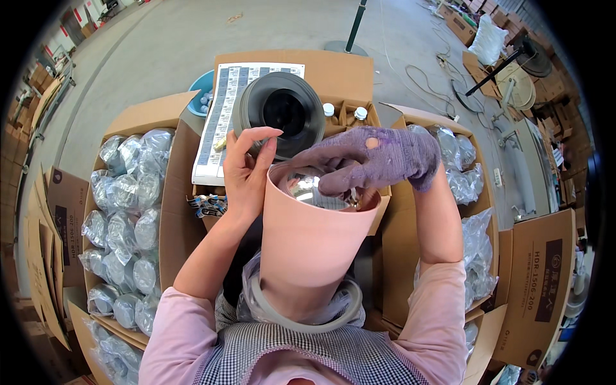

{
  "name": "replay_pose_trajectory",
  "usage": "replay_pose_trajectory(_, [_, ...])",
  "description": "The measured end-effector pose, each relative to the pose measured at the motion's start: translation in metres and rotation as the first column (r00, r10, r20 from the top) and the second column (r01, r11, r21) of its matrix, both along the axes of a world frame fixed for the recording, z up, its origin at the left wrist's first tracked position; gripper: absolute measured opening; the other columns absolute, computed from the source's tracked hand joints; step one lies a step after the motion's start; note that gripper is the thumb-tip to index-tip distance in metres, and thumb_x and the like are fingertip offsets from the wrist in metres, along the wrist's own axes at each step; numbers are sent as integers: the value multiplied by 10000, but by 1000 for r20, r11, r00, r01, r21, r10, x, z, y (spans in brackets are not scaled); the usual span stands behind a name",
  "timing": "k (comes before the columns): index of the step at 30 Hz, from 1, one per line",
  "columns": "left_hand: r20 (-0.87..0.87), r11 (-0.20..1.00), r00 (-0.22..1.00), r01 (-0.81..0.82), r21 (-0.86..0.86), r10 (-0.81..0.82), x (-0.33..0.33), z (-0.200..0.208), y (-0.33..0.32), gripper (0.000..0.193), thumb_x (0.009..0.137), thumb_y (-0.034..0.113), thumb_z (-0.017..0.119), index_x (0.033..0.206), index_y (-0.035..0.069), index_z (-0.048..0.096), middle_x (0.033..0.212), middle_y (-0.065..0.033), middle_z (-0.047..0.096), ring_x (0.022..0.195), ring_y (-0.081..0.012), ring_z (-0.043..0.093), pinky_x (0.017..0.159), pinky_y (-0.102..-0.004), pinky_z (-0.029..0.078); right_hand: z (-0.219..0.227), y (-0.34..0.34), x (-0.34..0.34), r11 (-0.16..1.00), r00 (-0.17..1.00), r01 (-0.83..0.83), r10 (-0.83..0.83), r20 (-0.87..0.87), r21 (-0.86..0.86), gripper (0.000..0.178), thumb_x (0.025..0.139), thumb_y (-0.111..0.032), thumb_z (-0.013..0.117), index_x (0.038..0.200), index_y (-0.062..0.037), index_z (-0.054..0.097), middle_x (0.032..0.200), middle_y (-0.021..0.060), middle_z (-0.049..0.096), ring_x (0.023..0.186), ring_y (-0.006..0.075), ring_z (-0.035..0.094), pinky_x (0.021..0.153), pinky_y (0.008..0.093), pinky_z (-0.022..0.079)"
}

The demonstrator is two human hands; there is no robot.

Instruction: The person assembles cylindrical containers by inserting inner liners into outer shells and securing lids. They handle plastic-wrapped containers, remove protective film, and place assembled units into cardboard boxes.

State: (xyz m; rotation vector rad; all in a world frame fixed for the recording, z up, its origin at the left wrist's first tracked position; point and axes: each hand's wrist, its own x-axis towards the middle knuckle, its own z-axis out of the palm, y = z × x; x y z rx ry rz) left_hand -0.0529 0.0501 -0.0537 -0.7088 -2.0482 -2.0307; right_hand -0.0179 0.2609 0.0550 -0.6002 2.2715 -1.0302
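Observation:
A pink cylindrical shell stands tilted against my lap, its open mouth facing up and a grey ring round its lower end. In the mouth shows a shiny silver liner. My right hand, in a worn purple glove with a hole, reaches over the rim with its fingers closed on the liner; the fingertips are partly hidden inside. My left hand is bare, beside the shell's left rim. Its thumb and forefinger come together in a pinch; whatever is between them does not show. Just beyond stands a stack of grey rings.
An open carton of plastic-wrapped silver pieces stands left, another carton right. Ahead are a printed sheet, white-capped bottles in a divided box and a blue basin. A post and cables occupy the floor beyond.

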Motion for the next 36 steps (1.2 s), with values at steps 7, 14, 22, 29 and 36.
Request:
replay_pose_trajectory(7, [-25,985,1000,-2,174,6,9,7,0,427,923,30,615,1333,42,497,1185,-31,546,782,-30,504,658,-168,399,12,-16,4,997,1000,14,-14,0,79,503,826,-365,645,1241,-82,624,967,146,674,895,221,657,798,318,506])
replay_pose_trajectory(14, [243,880,946,79,468,-214,1,2,6,713,836,-47,656,1440,-7,281,1290,-143,513,1178,-207,530,1025,-317,403,-6,-5,12,987,998,-25,15,-67,-157,481,813,-343,670,1226,-96,643,934,123,693,840,214,668,779,315,510])
replay_pose_trajectory(22, [225,752,881,195,630,-417,-29,-1,-11,654,752,-105,569,1356,75,394,1208,-116,562,1157,-213,529,1032,-340,369,2,-21,21,979,990,66,-41,-132,195,490,859,-483,567,1024,-34,670,805,180,655,753,280,665,710,343,520])
replay_pose_trajectory(29, [206,657,843,209,725,-497,-28,4,-13,499,976,226,533,1423,77,370,1385,-83,488,1285,-212,456,1065,-379,357,-26,-11,22,992,904,-126,106,-415,-20,429,870,-384,595,1145,-59,652,862,187,659,786,306,651,721,343,514])
replay_pose_trajectory(36, [221,673,848,197,713,-482,-19,14,-5,613,1016,496,364,1438,50,359,1408,-88,470,1284,-218,459,1073,-405,355,-31,-8,19,932,959,-218,149,-240,-291,557,786,-256,682,1319,-134,576,1064,199,637,908,309,629,740,360,499])
